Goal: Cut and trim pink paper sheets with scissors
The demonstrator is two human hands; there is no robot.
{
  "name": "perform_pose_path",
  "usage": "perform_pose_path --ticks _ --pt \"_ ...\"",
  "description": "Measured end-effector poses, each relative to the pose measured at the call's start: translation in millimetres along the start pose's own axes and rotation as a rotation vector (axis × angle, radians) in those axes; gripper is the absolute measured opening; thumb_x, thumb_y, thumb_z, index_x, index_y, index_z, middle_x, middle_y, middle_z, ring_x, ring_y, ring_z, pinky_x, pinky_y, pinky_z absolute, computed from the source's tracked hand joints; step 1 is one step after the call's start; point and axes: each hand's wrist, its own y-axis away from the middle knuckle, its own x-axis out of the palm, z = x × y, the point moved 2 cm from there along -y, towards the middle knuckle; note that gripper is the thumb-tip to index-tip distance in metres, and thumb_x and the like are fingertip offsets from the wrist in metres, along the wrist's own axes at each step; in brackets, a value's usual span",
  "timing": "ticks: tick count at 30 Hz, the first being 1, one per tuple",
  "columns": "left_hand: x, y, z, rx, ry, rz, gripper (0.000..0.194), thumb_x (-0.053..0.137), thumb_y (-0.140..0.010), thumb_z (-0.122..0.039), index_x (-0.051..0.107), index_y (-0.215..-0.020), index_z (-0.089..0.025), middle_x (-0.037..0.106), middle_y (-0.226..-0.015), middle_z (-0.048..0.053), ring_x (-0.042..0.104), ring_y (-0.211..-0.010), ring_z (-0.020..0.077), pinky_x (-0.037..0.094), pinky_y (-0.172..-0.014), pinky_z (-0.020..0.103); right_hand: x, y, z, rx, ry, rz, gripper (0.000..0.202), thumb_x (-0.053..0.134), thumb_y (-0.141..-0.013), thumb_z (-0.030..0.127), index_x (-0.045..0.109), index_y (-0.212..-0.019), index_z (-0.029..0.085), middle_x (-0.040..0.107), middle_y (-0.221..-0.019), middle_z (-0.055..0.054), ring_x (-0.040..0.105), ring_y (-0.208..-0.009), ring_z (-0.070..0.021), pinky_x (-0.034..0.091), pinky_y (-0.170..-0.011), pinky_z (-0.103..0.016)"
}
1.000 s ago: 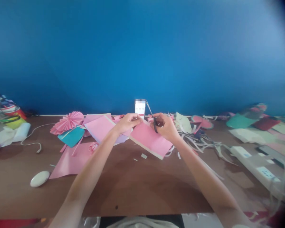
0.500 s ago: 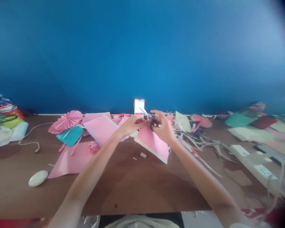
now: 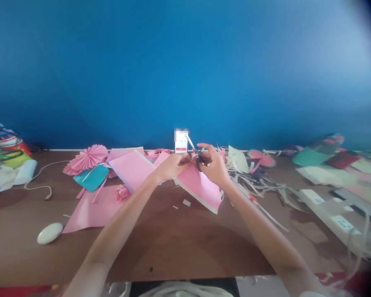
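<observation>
My right hand (image 3: 214,164) is closed around the dark handles of a pair of scissors (image 3: 191,144). Their pale blades look closed and point up and left, in front of a lit phone screen. Fingers pinched together, my left hand (image 3: 174,163) is just left of the scissors, at the upper corner of a pink sheet of paper (image 3: 200,187). That sheet has a pale border and slants down to the right below both hands. What exactly lies between my left fingertips is partly hidden.
The phone (image 3: 181,145) leans upright against the blue wall. Pink papers (image 3: 131,167), a paper fan (image 3: 89,159) and a teal piece (image 3: 91,177) lie left. Paper strips (image 3: 266,185) and a power strip (image 3: 330,214) lie right. A white oval object (image 3: 50,233) sits front left.
The scissor blades have swung to a steeper upward angle and look closed. The pink sheet has shifted slightly. Both hands stay nearly in place.
</observation>
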Motion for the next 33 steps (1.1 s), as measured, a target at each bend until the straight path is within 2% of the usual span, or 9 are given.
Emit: perform_pose_path --ticks 8,17,23,25,29,33 --pt "1.3 1 -7 -0.007 0.013 0.023 0.024 0.055 -0.088 -0.039 0.062 -0.093 -0.016 0.067 -0.09 0.006 0.062 -0.083 0.0191 0.045 -0.073 0.03 -2 -1 -2 -0.012 -0.003 0.034 0.05 0.055 -0.075 0.019 0.05 -0.124 0.022 0.041 -0.057 0.008 0.04 -0.054 -0.0114 0.032 -0.052 -0.024" --pt "2.8 0 -7 0.0 0.099 0.085 0.023 0.058 -0.086 -0.035 0.063 -0.096 -0.015 0.067 -0.095 0.007 0.062 -0.089 0.019 0.045 -0.078 0.029 0 0 -5 0.039 -0.048 0.066 0.043 0.057 -0.075 0.019 0.055 -0.118 0.02 0.053 -0.061 0.005 0.048 -0.054 -0.0107 0.037 -0.053 -0.022" --pt "-1.7 2 -10 -0.007 0.118 0.082 0.023 0.056 -0.087 -0.038 0.059 -0.095 -0.016 0.064 -0.096 0.006 0.059 -0.089 0.0182 0.043 -0.08 0.031 -2 0 -3 -0.006 -0.039 -0.012 0.04 0.06 -0.077 0.021 0.057 -0.116 0.02 0.047 -0.056 0.007 0.044 -0.052 -0.0097 0.034 -0.05 -0.022" --pt "-7.8 4 -13 -0.01 0.129 0.056 0.022 0.052 -0.089 -0.038 0.058 -0.094 -0.018 0.062 -0.096 0.004 0.056 -0.089 0.0169 0.041 -0.082 0.03 -4 -1 1 -0.016 -0.078 -0.028 0.041 0.062 -0.076 0.021 0.056 -0.117 0.021 0.052 -0.06 0.006 0.049 -0.056 -0.0104 0.037 -0.053 -0.022" --pt "-22.2 8 -14 -0.067 0.143 0.062 0.021 0.046 -0.091 -0.039 0.055 -0.092 -0.019 0.059 -0.094 0.002 0.054 -0.087 0.0159 0.04 -0.079 0.029 -4 -1 7 0.06 -0.278 0.087 0.05 0.067 -0.074 0.022 0.051 -0.121 0.021 0.065 -0.079 0.0 0.061 -0.069 -0.0139 0.045 -0.059 -0.025" --pt "-30.8 7 -4 -0.118 0.054 0.139 0.033 0.048 -0.089 -0.049 0.057 -0.089 -0.018 0.06 -0.094 0.004 0.055 -0.089 0.0184 0.04 -0.078 0.03 3 2 6 0.169 -0.462 0.2 0.058 0.069 -0.072 0.02 0.046 -0.125 0.023 0.066 -0.075 0.002 0.061 -0.062 -0.0129 0.047 -0.058 -0.025"
